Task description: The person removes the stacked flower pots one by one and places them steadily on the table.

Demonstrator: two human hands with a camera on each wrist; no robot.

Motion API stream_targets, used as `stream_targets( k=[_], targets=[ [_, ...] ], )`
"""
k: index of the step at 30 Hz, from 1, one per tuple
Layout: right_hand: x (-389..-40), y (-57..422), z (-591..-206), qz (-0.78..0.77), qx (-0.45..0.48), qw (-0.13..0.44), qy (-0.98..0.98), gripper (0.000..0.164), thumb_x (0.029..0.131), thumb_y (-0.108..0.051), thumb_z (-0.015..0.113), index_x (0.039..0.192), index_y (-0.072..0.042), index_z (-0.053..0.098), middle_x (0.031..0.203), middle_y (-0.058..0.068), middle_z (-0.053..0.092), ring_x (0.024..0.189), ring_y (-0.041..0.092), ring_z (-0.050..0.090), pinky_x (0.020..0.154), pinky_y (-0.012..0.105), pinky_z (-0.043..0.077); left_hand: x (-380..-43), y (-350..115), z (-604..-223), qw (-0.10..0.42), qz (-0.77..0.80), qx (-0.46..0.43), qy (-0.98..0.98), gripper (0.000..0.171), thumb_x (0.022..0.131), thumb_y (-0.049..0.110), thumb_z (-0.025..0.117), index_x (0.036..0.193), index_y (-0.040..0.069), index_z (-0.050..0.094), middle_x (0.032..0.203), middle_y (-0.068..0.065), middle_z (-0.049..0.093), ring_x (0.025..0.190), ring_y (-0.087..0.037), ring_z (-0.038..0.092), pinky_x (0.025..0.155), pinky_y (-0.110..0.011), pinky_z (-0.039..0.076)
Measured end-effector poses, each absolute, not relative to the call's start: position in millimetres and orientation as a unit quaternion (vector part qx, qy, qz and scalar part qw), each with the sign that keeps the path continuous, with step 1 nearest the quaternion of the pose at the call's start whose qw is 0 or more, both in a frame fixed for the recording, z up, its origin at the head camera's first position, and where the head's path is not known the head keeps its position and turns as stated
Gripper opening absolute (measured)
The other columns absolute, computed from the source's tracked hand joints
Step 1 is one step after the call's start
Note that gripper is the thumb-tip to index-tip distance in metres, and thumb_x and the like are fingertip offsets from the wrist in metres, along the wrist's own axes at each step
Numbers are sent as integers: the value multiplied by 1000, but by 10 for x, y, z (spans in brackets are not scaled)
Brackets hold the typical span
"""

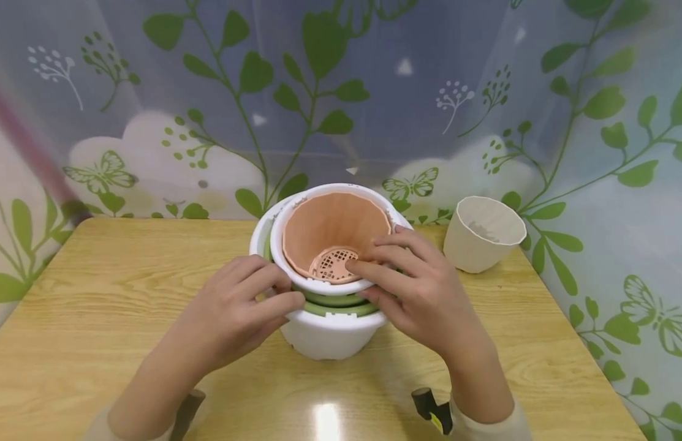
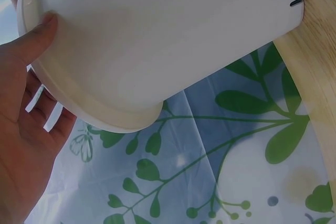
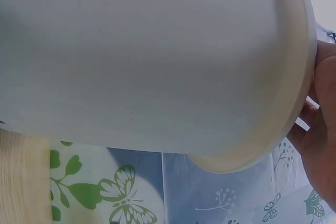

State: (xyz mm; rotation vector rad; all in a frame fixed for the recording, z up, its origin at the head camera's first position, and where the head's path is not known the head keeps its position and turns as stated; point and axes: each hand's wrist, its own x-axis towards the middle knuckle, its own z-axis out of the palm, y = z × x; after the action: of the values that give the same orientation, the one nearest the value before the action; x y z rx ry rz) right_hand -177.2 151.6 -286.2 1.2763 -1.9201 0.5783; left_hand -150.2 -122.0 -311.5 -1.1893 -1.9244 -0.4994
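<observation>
A nested stack of plastic flower pots stands in the middle of the table. Outermost is a large white flower pot (image 1: 329, 340), with green flower pots (image 1: 343, 308) inside it. Within those sit a smaller white flower pot (image 1: 321, 286) and an orange flower pot (image 1: 335, 217) with a perforated bottom. My left hand (image 1: 244, 303) grips the stack at its front-left rim; in the left wrist view its thumb (image 2: 39, 38) presses the white wall just under the rim. My right hand (image 1: 418, 282) holds the right side, fingers reaching over the orange pot's edge, thumb by the green rim.
A cream-coloured pot (image 1: 478, 242) stands alone at the table's back right. Leaf-patterned curtain (image 1: 341, 122) hangs behind and to the right of the wooden table (image 1: 125, 275). Dark strap or mount pieces (image 1: 429, 407) show by my wrists.
</observation>
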Motion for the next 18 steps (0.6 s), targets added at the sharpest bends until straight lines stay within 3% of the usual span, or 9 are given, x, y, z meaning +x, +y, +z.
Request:
stream_targets(
  k=[7, 18],
  targets=[
    [-1770, 1501, -2878, 234, 488, 375, -752, 24, 100, -28, 61, 106, -11, 76, 102, 5, 73, 107, 31, 62, 102, 40, 46, -1501, -1231, -3118, 399, -200, -472, -760, 25, 104, 21, 50, 91, 16, 70, 90, 1, 61, 82, -20, 57, 73, -35, 50],
    [-1753, 1473, -2873, 245, 461, 396, -755, 22, 94, -28, 69, 103, -9, 75, 98, 5, 72, 100, 27, 64, 104, 47, 46, -1505, -1233, -3105, 406, -200, -474, -755, 25, 104, 19, 49, 90, 16, 69, 89, 1, 59, 81, -19, 56, 73, -34, 49]
  ],
)
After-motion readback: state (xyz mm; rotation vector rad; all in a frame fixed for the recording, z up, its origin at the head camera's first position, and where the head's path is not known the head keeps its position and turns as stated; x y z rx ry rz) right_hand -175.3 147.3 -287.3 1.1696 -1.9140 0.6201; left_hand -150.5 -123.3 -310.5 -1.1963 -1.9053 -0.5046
